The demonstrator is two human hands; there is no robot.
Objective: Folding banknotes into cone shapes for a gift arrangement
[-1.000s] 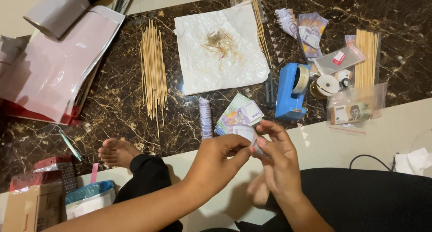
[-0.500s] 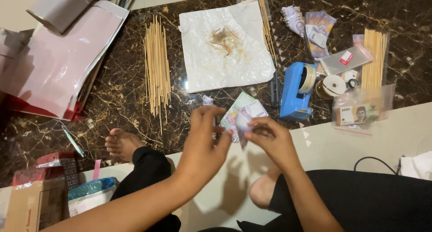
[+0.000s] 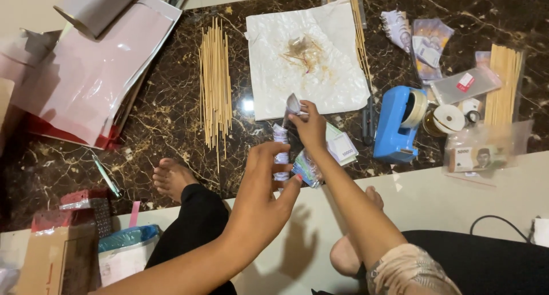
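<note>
While left hand hovers apart, right hand pinches folded banknote at fingertips.

A bundle of sticks lies on the floor, left of a sheet of paper. Big plastic bags lie far left. A tape holder stands right of the paper, with tape rolls beside it. More sticks lie far right. Banknotes lie in front of the paper. The right hand is over them, touching them. The left hand is nearer, above the floor's edge.
</note>
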